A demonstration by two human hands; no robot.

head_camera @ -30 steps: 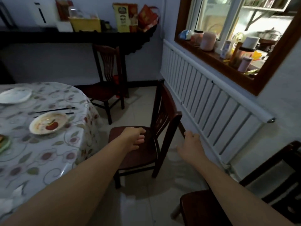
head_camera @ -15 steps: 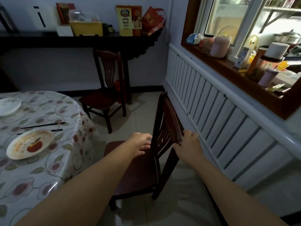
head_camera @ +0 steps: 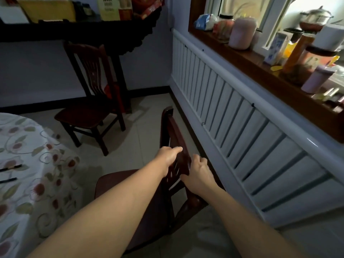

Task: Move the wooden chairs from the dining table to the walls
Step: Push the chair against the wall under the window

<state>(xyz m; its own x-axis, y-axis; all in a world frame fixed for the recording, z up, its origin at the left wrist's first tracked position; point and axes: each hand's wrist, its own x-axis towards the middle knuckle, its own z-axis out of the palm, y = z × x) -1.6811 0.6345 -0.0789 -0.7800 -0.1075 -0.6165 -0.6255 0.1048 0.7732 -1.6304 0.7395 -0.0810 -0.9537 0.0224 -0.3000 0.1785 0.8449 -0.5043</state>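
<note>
A dark wooden chair point(head_camera: 170, 127) stands right in front of me, its backrest turned toward the white radiator wall on the right. My left hand point(head_camera: 168, 155) grips the backrest from the seat side. My right hand point(head_camera: 198, 172) grips the same backrest from the wall side. The seat lies below my forearms, partly hidden. A second wooden chair point(head_camera: 89, 112) stands farther off by the dark side table at the back wall. The dining table point(head_camera: 24, 164), under a floral cloth, fills the left edge.
A white slatted radiator cover point(head_camera: 242, 127) runs along the right wall, close beside the held chair. Above it a wooden window sill point(head_camera: 260, 71) carries jars and bottles. A dark console table point(head_camera: 74, 32) with boxes lines the back wall. Chopsticks point(head_camera: 9, 167) lie on the tablecloth.
Both hands moved up onto the chair's backrest and closed on it; the left hand left the seat area. The view shifted closer to the radiator wall.
</note>
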